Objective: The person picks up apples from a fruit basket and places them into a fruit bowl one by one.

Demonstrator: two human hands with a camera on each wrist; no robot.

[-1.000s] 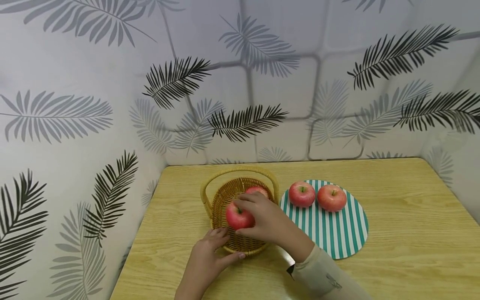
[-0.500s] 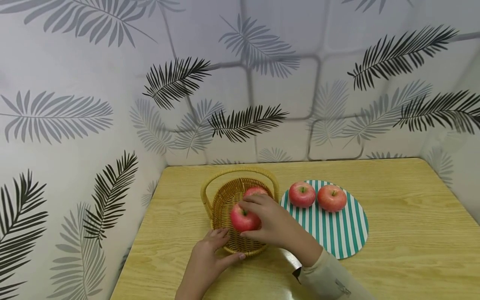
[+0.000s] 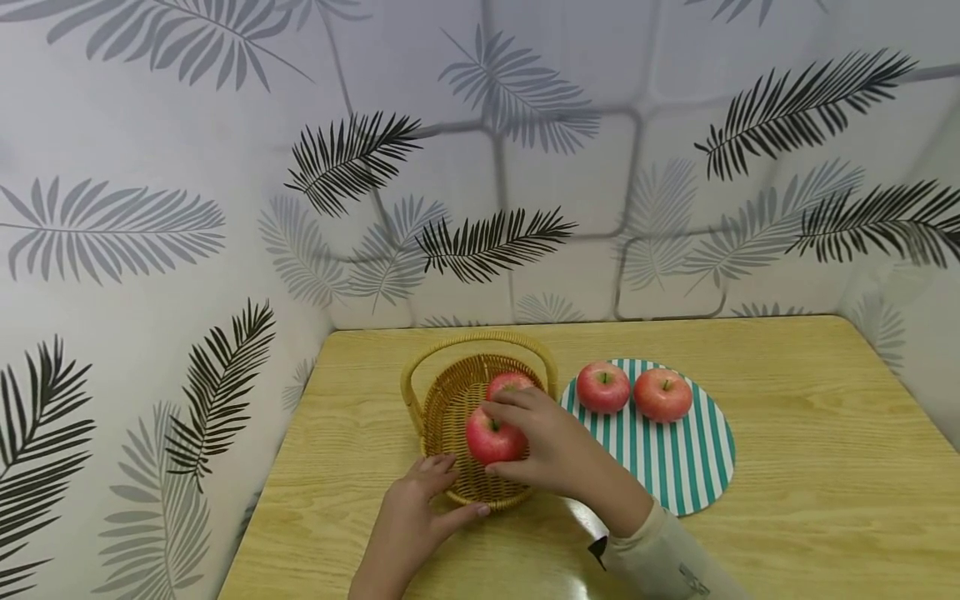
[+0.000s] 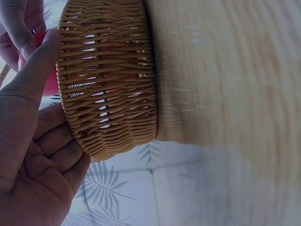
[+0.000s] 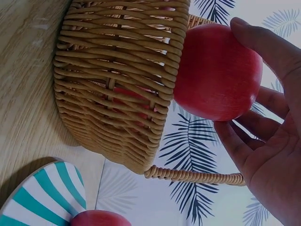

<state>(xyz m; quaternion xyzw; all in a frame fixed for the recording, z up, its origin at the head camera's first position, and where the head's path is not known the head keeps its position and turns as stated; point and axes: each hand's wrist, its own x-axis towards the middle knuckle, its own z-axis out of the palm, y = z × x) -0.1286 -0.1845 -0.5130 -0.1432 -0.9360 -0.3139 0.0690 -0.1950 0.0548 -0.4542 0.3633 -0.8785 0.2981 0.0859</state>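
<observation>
My right hand (image 3: pixel 551 442) grips a red apple (image 5: pixel 218 73) by its sides, thumb opposite the fingers. In the right wrist view the apple is at the rim of the woven basket (image 3: pixel 442 400), partly above it. Another apple (image 3: pixel 510 382) lies inside the basket toward the back right, partly covered by my right fingers. My left hand (image 3: pixel 412 517) holds the basket's near left side; in the left wrist view the thumb reaches the rim and the curled fingers (image 4: pixel 59 141) rest against the outer wall.
Right of the basket lies a round green-and-white striped mat (image 3: pixel 675 467) bearing two apples, one on the left (image 3: pixel 603 387) and one on the right (image 3: pixel 663 395). The basket's handle (image 3: pixel 480 337) arches up at the back. A leaf-patterned wall borders the wooden table (image 3: pixel 825 433).
My right hand has shifted slightly right with the apple, bringing it closer to the apple in the basket. The left hand and the basket stay put.
</observation>
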